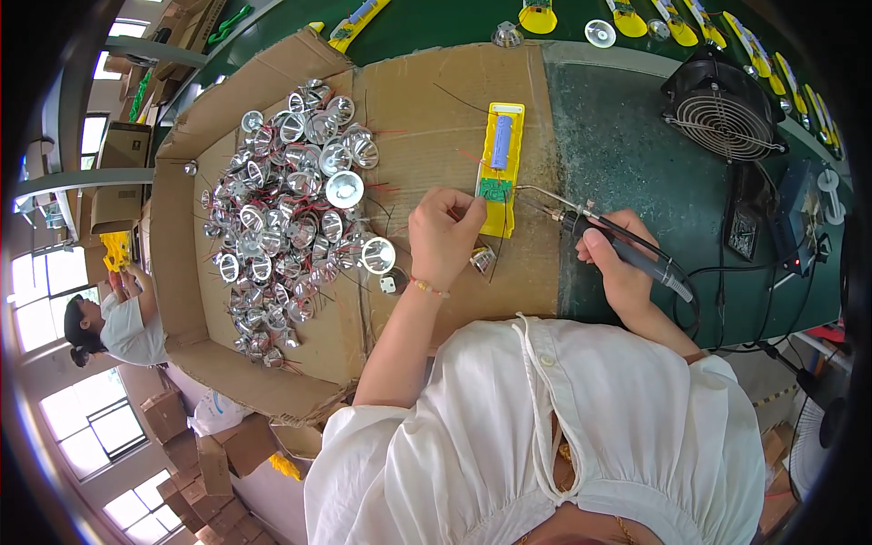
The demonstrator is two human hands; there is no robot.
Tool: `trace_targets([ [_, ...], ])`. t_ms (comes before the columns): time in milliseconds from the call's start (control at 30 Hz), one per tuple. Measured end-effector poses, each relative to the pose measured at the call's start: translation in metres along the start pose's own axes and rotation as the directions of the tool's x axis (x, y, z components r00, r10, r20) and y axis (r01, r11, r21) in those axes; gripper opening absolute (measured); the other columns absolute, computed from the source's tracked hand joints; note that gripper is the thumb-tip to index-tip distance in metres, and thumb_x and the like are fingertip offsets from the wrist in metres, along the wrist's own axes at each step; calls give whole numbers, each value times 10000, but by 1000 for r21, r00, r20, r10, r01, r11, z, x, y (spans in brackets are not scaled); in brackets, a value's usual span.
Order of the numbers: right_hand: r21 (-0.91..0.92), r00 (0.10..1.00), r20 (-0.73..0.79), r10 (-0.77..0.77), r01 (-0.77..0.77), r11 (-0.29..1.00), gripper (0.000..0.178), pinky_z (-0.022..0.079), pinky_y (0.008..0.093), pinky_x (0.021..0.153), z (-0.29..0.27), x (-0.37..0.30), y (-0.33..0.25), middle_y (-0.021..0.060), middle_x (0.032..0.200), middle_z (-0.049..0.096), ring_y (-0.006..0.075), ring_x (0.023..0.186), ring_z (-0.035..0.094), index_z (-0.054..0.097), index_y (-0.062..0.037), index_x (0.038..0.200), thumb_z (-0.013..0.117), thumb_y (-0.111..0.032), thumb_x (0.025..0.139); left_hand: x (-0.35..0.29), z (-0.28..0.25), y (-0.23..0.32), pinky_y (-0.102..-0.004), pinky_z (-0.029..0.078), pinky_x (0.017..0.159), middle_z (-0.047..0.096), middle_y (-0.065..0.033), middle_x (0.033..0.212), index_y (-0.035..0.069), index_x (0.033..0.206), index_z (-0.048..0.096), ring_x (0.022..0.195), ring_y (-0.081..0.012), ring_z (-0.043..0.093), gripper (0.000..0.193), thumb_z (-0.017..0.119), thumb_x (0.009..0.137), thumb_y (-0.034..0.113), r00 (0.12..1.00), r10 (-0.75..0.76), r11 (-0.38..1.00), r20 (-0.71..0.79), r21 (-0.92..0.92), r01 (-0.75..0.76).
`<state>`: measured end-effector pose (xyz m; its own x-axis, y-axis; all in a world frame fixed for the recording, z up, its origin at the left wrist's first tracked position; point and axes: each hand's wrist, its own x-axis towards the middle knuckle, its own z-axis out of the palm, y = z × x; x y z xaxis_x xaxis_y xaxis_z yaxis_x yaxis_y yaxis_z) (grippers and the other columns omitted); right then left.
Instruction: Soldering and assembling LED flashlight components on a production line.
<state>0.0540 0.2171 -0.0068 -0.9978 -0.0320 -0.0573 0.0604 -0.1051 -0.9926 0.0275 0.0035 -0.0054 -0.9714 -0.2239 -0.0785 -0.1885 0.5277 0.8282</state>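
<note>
A yellow plastic housing (501, 218) lies on the cardboard in front of me, with a blue cylindrical battery (501, 143) and a small green circuit board (495, 189) in it. The fingers of my left hand (445, 232) are pinched together at the board's left edge; what they hold is too small to make out. My right hand (627, 263) grips a soldering iron (649, 265) with a thin bent metal tube fixed to it. Its front end reaches the board's right side. Close below the housing sits a small reflector cup (481, 259) with wires, partly hidden by my left hand.
A cardboard box (186, 263) at the left holds many silver reflector cups (300, 154) with thin wires. At the right stand a black fan (722, 118) and a soldering station (792, 227) with cables. More yellow housings (538, 16) line the green table's far edge. Another person (127, 313) is at far left.
</note>
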Motion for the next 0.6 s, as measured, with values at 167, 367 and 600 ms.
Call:
trace_targets([
  [167,14,1000,-10,20,-20,1000,105,484,236,558,-2,-1,0,88,712,593,119,609,572,517,6,875,573,-68,824,-1,-3,6,-274,449,556,568,-85,712,-17,711,613,573,-148,555,158,672,704,130,999,-43,999,27,-6,43],
  [367,65,998,-46,32,-29,997,140,471,206,553,-5,-2,-3,69,718,602,87,624,569,529,2,845,628,-86,798,-28,-14,9,-293,419,826,547,-75,980,4,884,613,931,-152,515,258,723,682,121,994,105,993,-43,-55,-107],
  [600,46,1000,4,25,-25,999,125,481,228,560,-4,0,-1,85,716,597,106,621,570,516,8,856,598,-76,811,-27,-2,-6,-287,449,709,514,-81,914,7,813,628,817,-183,533,146,681,753,129,988,152,965,-14,-212,-151],
])
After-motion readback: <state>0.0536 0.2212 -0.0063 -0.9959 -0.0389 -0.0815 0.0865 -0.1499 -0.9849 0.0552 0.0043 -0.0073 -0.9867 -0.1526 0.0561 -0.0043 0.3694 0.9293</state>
